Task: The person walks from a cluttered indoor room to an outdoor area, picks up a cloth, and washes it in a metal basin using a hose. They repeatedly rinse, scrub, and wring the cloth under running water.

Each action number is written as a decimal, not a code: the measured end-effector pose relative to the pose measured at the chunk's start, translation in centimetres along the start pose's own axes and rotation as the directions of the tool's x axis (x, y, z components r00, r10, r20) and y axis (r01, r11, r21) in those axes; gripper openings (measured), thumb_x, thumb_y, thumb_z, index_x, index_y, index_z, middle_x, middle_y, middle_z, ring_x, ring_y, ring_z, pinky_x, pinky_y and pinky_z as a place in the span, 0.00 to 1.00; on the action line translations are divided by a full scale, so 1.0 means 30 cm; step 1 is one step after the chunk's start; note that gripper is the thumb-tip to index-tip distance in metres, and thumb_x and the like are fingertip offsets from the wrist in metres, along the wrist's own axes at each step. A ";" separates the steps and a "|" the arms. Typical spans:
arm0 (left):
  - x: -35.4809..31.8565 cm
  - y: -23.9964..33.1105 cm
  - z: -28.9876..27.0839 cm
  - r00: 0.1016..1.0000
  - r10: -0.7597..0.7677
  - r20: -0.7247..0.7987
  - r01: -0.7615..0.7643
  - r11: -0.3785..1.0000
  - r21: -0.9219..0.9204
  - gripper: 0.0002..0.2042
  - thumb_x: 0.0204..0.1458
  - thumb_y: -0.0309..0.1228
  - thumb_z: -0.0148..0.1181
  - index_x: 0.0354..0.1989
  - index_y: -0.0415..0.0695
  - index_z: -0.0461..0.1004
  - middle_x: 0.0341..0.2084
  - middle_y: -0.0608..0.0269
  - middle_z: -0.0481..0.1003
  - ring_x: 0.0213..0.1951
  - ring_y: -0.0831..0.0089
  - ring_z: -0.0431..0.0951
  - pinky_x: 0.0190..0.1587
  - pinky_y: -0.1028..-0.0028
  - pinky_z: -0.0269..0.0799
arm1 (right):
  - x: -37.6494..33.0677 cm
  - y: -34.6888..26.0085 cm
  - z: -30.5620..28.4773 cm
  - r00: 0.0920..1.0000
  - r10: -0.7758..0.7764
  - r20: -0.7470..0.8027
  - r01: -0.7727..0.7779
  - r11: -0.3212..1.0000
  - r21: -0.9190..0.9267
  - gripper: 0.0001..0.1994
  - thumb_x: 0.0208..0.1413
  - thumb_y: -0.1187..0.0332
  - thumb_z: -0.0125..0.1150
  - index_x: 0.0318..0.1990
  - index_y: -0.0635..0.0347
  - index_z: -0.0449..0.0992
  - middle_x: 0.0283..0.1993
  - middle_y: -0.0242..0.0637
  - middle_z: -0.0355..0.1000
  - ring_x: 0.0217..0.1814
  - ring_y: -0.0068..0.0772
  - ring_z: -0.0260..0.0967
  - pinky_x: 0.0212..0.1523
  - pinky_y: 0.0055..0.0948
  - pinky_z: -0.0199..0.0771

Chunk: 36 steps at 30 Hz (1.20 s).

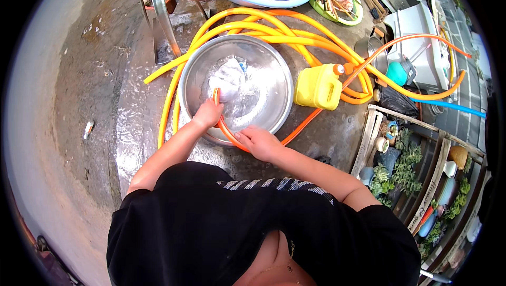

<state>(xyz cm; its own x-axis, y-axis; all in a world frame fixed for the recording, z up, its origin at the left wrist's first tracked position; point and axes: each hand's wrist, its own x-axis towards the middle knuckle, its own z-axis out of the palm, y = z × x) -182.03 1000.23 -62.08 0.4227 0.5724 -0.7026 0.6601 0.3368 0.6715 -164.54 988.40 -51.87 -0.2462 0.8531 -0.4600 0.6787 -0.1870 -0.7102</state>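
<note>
Wet concrete floor [100,101] carrying a steel basin [263,70] of water, ringed by coiled orange hose [274,25]; yellow jug [318,87] just beside. Left hand [208,113], grip closed on the hose end, directs it into the basin onto a white cloth [227,79]. Right hand [261,143], grip closed, steadies the hose at the rim. Step judged: filling or rinsing; continuing calls for holding the hose end steady.

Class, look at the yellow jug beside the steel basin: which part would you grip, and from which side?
Grip the yellow jug by the handle moulded into its upper part near the orange cap, probably coming from above: it stands upright, with hose coils crowding behind and the basin alongside.
</note>
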 end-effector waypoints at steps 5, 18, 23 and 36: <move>0.023 -0.044 0.028 0.992 0.017 -0.126 0.000 0.991 0.131 0.21 0.58 0.38 0.49 0.47 0.27 0.67 0.37 0.33 0.75 0.43 0.42 0.76 0.49 0.56 0.70 | 0.355 0.060 -0.037 0.832 -0.336 -0.441 0.021 0.814 -0.581 0.26 0.54 0.58 0.61 0.60 0.54 0.66 0.50 0.50 0.70 0.52 0.51 0.68 0.53 0.39 0.68; -0.047 0.019 0.031 0.981 0.172 -0.086 -0.191 0.929 -0.317 0.14 0.60 0.38 0.49 0.42 0.38 0.68 0.19 0.61 0.71 0.23 0.72 0.73 0.28 0.70 0.69 | 0.427 0.182 -0.124 0.804 0.115 -0.584 -0.325 0.907 -0.269 0.29 0.53 0.52 0.58 0.62 0.49 0.64 0.65 0.55 0.57 0.67 0.59 0.54 0.61 0.47 0.59; -0.059 0.052 0.042 0.984 0.179 0.019 -0.164 0.934 -0.318 0.13 0.61 0.38 0.48 0.39 0.38 0.67 0.19 0.62 0.70 0.21 0.72 0.72 0.27 0.69 0.68 | 0.460 0.260 -0.012 0.935 -0.071 -0.348 -0.162 0.786 -0.596 0.25 0.54 0.53 0.56 0.61 0.39 0.65 0.67 0.50 0.54 0.66 0.61 0.50 0.58 0.56 0.57; -0.070 0.036 0.032 0.961 0.263 0.082 -0.206 0.883 -0.422 0.12 0.62 0.36 0.48 0.41 0.38 0.68 0.20 0.66 0.68 0.22 0.77 0.69 0.26 0.73 0.67 | 0.430 0.206 -0.031 0.833 -0.043 -0.552 -0.241 0.870 -0.431 0.30 0.54 0.59 0.56 0.66 0.45 0.60 0.71 0.48 0.47 0.74 0.54 0.40 0.68 0.52 0.46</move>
<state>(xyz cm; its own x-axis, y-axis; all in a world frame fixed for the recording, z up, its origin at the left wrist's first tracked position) -181.60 998.69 -60.11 0.6311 0.5775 -0.5178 0.2338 0.4949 0.8369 -162.87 998.70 -61.70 0.1480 0.9873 -0.0586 0.9476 -0.1585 -0.2773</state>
